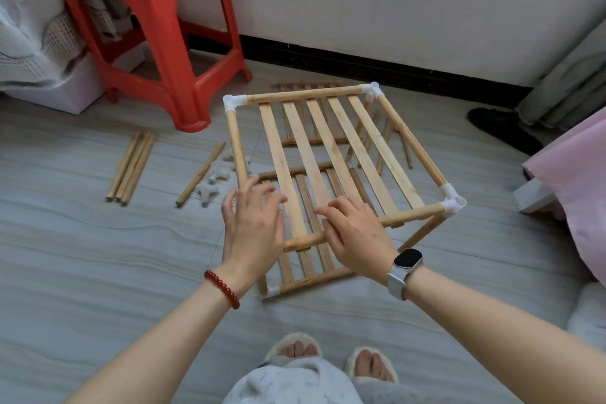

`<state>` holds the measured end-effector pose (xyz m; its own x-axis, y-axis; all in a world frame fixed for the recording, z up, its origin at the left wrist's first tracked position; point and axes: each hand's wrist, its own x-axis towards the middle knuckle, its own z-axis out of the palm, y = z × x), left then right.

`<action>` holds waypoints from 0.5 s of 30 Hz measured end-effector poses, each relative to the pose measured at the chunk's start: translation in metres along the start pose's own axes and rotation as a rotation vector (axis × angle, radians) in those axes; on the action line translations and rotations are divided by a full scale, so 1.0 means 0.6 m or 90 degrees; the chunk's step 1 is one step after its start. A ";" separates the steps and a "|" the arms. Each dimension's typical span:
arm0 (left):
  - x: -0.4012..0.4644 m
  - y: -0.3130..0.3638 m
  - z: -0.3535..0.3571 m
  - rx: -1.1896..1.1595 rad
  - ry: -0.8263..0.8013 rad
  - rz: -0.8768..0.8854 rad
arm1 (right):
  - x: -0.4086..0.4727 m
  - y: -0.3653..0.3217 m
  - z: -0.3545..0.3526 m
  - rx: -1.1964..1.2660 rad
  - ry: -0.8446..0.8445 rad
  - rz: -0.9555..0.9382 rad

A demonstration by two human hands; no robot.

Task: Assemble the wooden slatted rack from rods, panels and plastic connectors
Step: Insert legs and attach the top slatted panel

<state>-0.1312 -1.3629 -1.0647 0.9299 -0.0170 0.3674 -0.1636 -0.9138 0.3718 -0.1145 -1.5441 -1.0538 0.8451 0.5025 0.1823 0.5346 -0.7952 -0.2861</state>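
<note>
On the grey floor (98,256) around me lie the leftovers: a bundle of loose rods (131,166) off toward the left edge, a single rod (200,173) beside them, and a few white plastic connectors (214,184) just left of the rack. A red plastic stool (154,33) stands near the far wall, and another slatted panel (306,115) lies flat behind and under the frame. A dark shoe (501,129) sits by the right wall, next to pink bedding (577,180).

Both my forearms reach forward over my slippers (328,357). My left hand (252,229), with a red bead bracelet (223,289) at the wrist, hovers with fingers spread wide and slightly bent, over the near left corner of the rack (331,154); whether it touches the wood I cannot tell. My right hand (355,234), with a watch (405,267) at the wrist, is curled round the near top rod (410,215), gripping it.

The rack stands on the floor right in front of me, its top slatted panel (328,147) framed by rods and white corner connectors (454,202), a lower panel below my hands
</note>
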 end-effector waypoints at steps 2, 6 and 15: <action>0.018 0.004 -0.001 0.024 -0.101 0.056 | 0.014 0.010 0.001 -0.029 0.007 0.029; 0.040 0.016 0.014 0.047 -0.137 -0.034 | 0.034 0.018 0.005 -0.029 0.009 0.103; 0.030 0.010 0.043 0.076 -0.092 -0.033 | 0.030 0.021 0.041 -0.063 0.029 0.126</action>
<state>-0.1068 -1.3792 -1.0777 0.9751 -0.0197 0.2208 -0.0826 -0.9566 0.2796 -0.0927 -1.5365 -1.0775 0.9314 0.3197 0.1742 0.3539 -0.9073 -0.2270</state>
